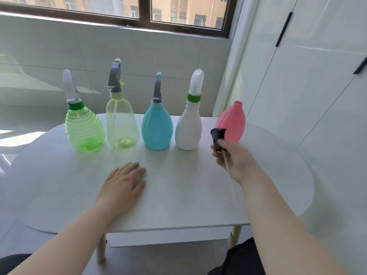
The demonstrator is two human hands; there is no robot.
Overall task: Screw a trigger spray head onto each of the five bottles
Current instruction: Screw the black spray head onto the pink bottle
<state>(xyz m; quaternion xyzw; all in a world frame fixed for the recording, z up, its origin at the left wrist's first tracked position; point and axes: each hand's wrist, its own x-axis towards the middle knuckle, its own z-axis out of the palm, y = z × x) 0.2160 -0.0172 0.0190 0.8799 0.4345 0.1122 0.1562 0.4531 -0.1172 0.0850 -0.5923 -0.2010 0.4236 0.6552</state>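
Note:
Five bottles stand in a row on the white table [178, 205]. The green ribbed bottle [85, 130], the pale yellow bottle [122, 124], the blue bottle [156, 130] and the white bottle [188, 130] each carry a spray head. At the right end the pink bottle [232, 124] has a bare open neck. My right hand [236, 161] is shut on a black trigger spray head [217, 135], just in front of the pink bottle, with its clear dip tube trailing down past my palm. My left hand [124, 183] lies flat on the table, fingers spread, holding nothing.
A tiled wall and a window run behind the table. White cabinet doors [317, 96] with black handles stand close on the right. The table's front edge [178, 227] is near my lap, with wooden legs below.

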